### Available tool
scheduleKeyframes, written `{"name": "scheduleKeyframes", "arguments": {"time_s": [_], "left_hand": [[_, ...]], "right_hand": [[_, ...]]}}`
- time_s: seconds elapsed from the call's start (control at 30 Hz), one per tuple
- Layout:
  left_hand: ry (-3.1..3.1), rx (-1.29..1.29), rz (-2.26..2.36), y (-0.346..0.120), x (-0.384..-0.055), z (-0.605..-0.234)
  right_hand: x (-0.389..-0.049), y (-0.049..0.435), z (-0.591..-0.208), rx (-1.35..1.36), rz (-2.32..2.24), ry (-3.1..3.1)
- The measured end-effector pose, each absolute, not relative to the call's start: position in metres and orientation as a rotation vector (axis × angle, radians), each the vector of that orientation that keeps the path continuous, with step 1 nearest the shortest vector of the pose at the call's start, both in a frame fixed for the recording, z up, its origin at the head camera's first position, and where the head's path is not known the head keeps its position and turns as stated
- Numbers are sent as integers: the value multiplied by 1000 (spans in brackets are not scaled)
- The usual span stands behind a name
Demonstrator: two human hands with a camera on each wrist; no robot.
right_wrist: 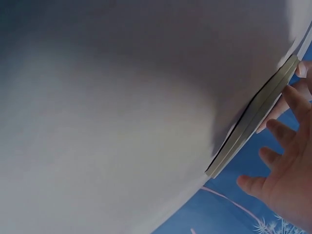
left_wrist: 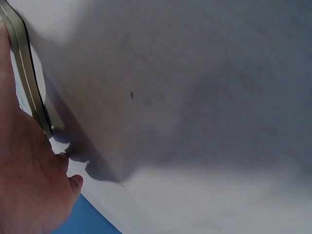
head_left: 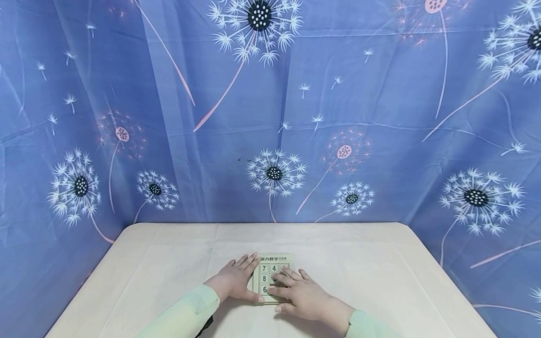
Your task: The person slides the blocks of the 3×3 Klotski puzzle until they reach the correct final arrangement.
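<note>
Squarely between the two hands, a pale green number sliding puzzle (head_left: pixel 264 279) lies face up on the cream table (head_left: pixel 169 263), near the side where the person sits and about midway across. The left hand (head_left: pixel 236 279) is spread against the puzzle's left side, its fingers extended toward the far left corner and its thumb at the near left corner. The right hand (head_left: pixel 302 295) reaches over the right side, fingers loosely spread above the number tiles (head_left: pixel 264 268) and thumb off the near right corner; whether each fingertip presses a tile I cannot tell. The hands are apart, with the left column of tiles showing 7, 8 and 6 and a 4 beside the 7; the rest are partly covered. Both sleeves are light green, the left sleeve (head_left: pixel 186 312) and right sleeve (head_left: pixel 372 326) alike. Behind the table hangs a blue curtain (head_left: pixel 220 164) printed with white and pink dandelions.
</note>
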State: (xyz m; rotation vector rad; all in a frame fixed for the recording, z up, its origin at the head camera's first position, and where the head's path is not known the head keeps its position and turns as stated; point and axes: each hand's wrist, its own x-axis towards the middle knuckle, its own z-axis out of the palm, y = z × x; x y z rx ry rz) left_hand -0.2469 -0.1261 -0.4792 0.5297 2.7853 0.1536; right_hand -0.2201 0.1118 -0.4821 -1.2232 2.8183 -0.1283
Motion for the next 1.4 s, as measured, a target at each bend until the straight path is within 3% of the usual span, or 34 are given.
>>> {"name": "scheduleKeyframes", "arguments": {"time_s": [1.4], "left_hand": [[2783,527,136,-126,-248,-480]], "right_hand": [[-224,130,-481,-1223,-181,2823]]}}
